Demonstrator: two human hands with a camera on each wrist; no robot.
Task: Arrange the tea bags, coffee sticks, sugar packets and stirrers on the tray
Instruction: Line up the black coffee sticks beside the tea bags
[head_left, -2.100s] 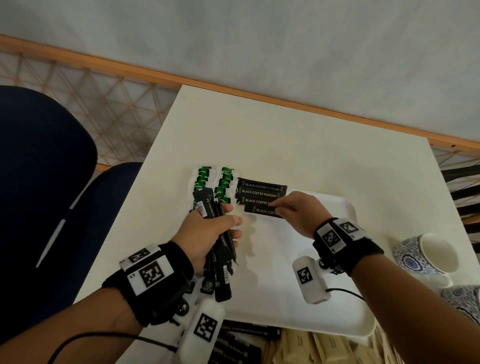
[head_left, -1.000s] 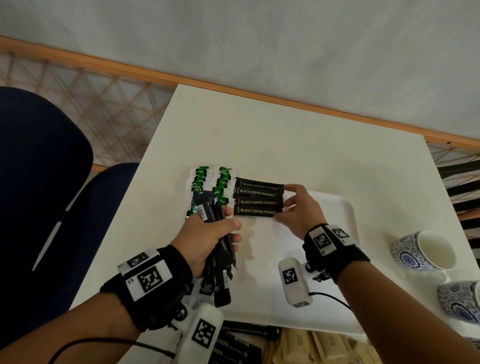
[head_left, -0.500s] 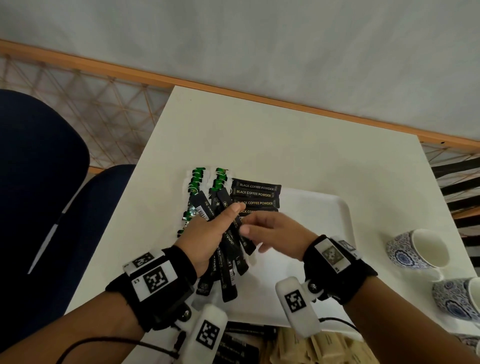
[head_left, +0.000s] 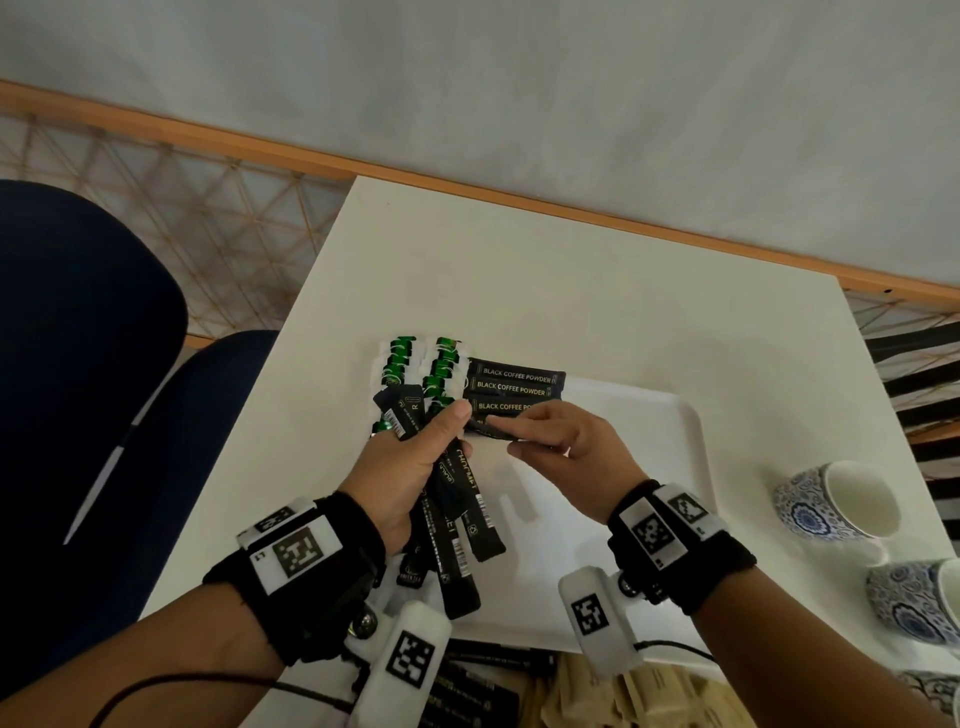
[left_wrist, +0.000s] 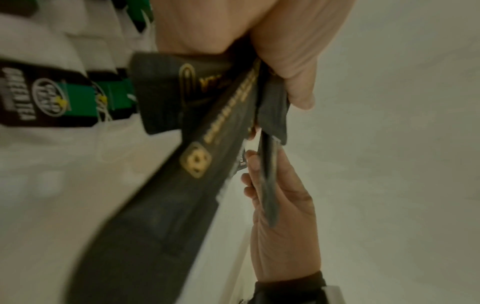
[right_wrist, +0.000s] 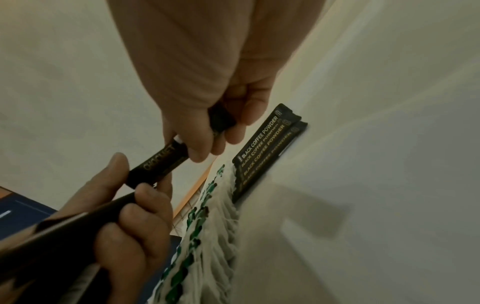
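From the head camera, a white rectangular plastic tray (head_left: 675, 431) lies on the white square table (head_left: 545, 291). At the tray's 10 o'clock corner, two columns of white tea bags with green tags (head_left: 421, 369) lie side by side, and just to their right black coffee sticks lettered "BLACK COFFEE POWDER" (head_left: 514, 387) lie stacked in a row. The left hand (head_left: 405, 467) has its grip clamped round a fanned bundle of black coffee sticks (head_left: 452, 525) at the tray's 8 o'clock side. The right hand (head_left: 566, 447), near the tray's centre, pinches one black coffee stick (head_left: 485, 428) whose other end sits under the left thumb. At 6 o'clock, off the tray, lie tan paper sugar packets (head_left: 649, 696). At 3 o'clock on the table stand two blue-and-white patterned ceramic cups (head_left: 826, 501).

From the left wrist camera, the left hand (left_wrist: 259, 41) holds the bundle (left_wrist: 182, 164), its fingers curled round the sticks; the right hand (left_wrist: 283, 216) grips a thin black stick (left_wrist: 269, 185) at 5 o'clock. The tea bags (left_wrist: 52, 98) are at 9 o'clock.

From the right wrist camera, the right hand (right_wrist: 197, 82) pinches the single stick (right_wrist: 158, 162) between thumb and fingers, while the left hand (right_wrist: 124, 205) at 7 o'clock clasps its lower end with the bundle (right_wrist: 52, 232). The laid-out sticks (right_wrist: 267, 144) lie at 3 o'clock against the tray wall (right_wrist: 337, 123), with the tea bags (right_wrist: 207, 236) below them.
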